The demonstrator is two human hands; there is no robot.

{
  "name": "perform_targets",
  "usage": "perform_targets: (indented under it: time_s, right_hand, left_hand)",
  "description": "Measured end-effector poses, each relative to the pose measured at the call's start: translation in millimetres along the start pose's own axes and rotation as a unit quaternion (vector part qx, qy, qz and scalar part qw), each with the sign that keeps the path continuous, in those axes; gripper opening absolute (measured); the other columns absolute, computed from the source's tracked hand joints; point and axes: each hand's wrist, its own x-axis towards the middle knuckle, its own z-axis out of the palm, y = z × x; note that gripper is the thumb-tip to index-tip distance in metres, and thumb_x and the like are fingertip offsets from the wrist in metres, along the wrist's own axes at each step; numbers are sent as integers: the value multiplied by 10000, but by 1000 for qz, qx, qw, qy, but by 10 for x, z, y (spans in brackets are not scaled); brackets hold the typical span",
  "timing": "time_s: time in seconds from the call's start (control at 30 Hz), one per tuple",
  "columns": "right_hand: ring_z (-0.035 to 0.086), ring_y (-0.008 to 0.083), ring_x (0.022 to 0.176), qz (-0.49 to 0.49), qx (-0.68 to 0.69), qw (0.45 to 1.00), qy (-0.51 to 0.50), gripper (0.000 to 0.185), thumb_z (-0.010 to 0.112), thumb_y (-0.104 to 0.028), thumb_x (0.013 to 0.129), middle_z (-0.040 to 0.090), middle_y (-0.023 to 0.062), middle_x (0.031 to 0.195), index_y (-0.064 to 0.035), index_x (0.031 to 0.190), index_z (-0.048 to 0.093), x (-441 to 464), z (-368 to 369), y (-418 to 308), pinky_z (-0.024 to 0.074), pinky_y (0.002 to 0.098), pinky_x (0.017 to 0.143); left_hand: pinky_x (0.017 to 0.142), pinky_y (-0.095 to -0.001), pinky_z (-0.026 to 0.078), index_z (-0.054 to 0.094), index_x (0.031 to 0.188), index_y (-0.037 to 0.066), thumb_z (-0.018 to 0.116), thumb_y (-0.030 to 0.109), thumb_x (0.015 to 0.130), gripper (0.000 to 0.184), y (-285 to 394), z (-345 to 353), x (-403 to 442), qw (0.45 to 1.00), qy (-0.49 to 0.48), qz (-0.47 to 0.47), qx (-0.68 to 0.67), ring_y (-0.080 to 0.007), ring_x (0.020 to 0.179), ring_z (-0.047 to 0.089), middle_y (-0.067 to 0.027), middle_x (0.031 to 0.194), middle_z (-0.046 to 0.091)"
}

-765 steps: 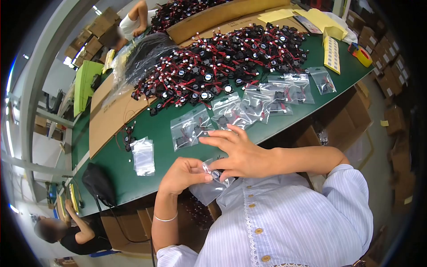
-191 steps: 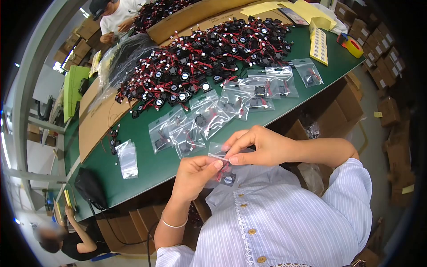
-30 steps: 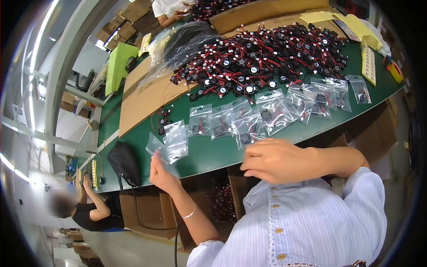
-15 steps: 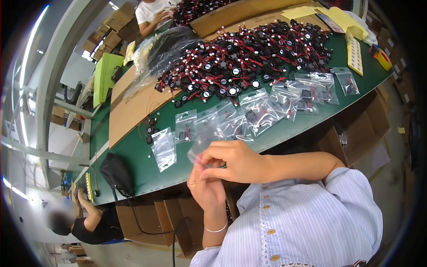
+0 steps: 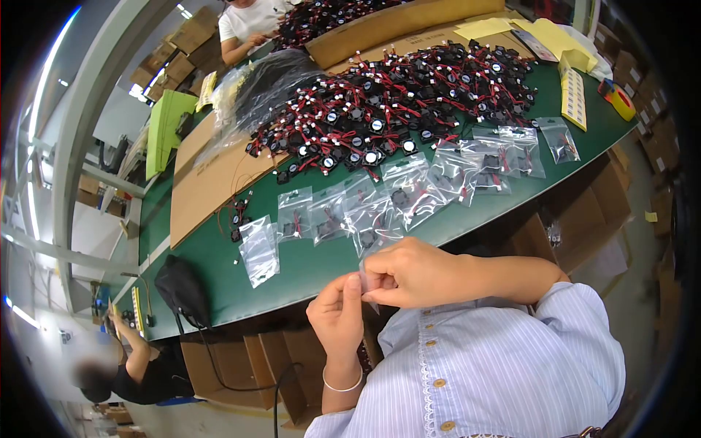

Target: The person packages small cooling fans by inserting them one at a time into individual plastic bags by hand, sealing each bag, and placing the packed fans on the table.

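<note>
A small clear zip bag [image 5: 363, 274], seen nearly edge-on, is pinched between my two hands in front of the table edge. My right hand [image 5: 412, 271] grips it with curled fingers and thumb. Thumb and forefinger of my left hand [image 5: 337, 314] close on the bag's edge beside them. What the bag contains is hidden. Just beyond the hands, a row of clear zip bags [image 5: 410, 191] lies on the green table [image 5: 307, 266], with small black fans and red wires inside. Flat plastic bags [image 5: 259, 252] lie stacked to the left.
A large heap of small black fans [image 5: 380, 109] with red wires covers the table's middle. Cardboard [image 5: 212, 182], a black pouch [image 5: 181, 290] and yellow-red tape [image 5: 617, 100] lie around it. Open cartons [image 5: 584, 219] stand below. One person [image 5: 252, 25] sits opposite, another [image 5: 139, 365] at left.
Both hands have shifted right and slightly down with the bag, which has turned nearly edge-on. One more filled bag shows in the row. The camera view has shifted slightly.
</note>
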Motion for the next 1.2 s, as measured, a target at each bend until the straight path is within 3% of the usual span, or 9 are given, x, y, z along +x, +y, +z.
perform_targets:
  time_s: [0.3,0.37,0.5,0.6,0.67,0.77,0.87,0.97,1.2]
  right_hand:
    - [547,196,480,13,13,999,-50,191,663,-91,746,550,87,582,-17,656,513,-107,-142,-32,421,307,455]
    - [543,201,475,90,81,986,-115,176,654,-105,752,553,85,590,-23,677,518,-114,-209,-64,411,305,449]
    - [538,204,467,178,62,979,-74,177,638,-113,761,547,80,585,-24,689,503,-136,-183,-93,404,304,442]
    - [548,215,479,64,-29,998,-7,187,627,-124,760,549,89,601,-25,698,481,-159,-108,-58,406,315,437]
    - [551,320,544,38,-27,999,-14,188,545,-123,791,549,150,617,3,666,483,-158,-112,-72,424,415,502]
    - [563,313,546,-1,-86,996,-23,188,537,-120,787,542,146,617,12,662,491,-169,-98,-50,451,399,495]
    - [576,257,526,-95,-268,959,2,161,544,-113,760,531,115,598,4,655,507,-184,-60,-29,468,334,457]
    - [541,201,478,-58,-410,909,44,179,577,-144,751,477,74,599,-45,658,459,-205,62,16,434,314,418]
    - [559,153,499,-41,-473,877,71,143,591,-128,696,480,57,623,-38,700,481,-144,-27,-109,430,270,402]
  left_hand:
    - [518,-184,389,629,891,-55,594,65,870,127,76,100,-75,993,-45,16,105,-51,588,510,-30,703,627]
    - [501,-200,395,610,870,-41,583,73,876,117,52,110,-89,985,-40,48,162,-57,554,503,-28,663,616]
    - [447,-226,396,598,809,-21,563,42,868,94,46,175,-52,942,-1,153,300,-105,481,516,-77,589,573]
    - [435,-254,401,581,797,-5,540,36,875,98,26,203,-32,913,2,203,353,-154,467,530,-101,600,563]
    - [434,-281,412,573,801,-3,542,39,870,87,58,221,-44,935,-8,168,314,-190,459,537,-109,620,570]
    - [443,-249,381,547,763,-8,531,75,897,158,16,214,-56,940,-20,167,296,-99,471,476,-83,570,542]
    - [426,-286,388,528,754,-3,539,58,882,142,17,252,-5,889,-18,229,396,-178,444,493,-106,568,524]
    - [416,-345,402,520,743,16,554,39,850,115,-39,279,99,839,-26,265,474,-264,453,510,-106,546,488]
    - [423,-330,398,507,731,16,583,56,835,135,125,268,199,796,-32,250,550,-246,474,515,-122,589,496]
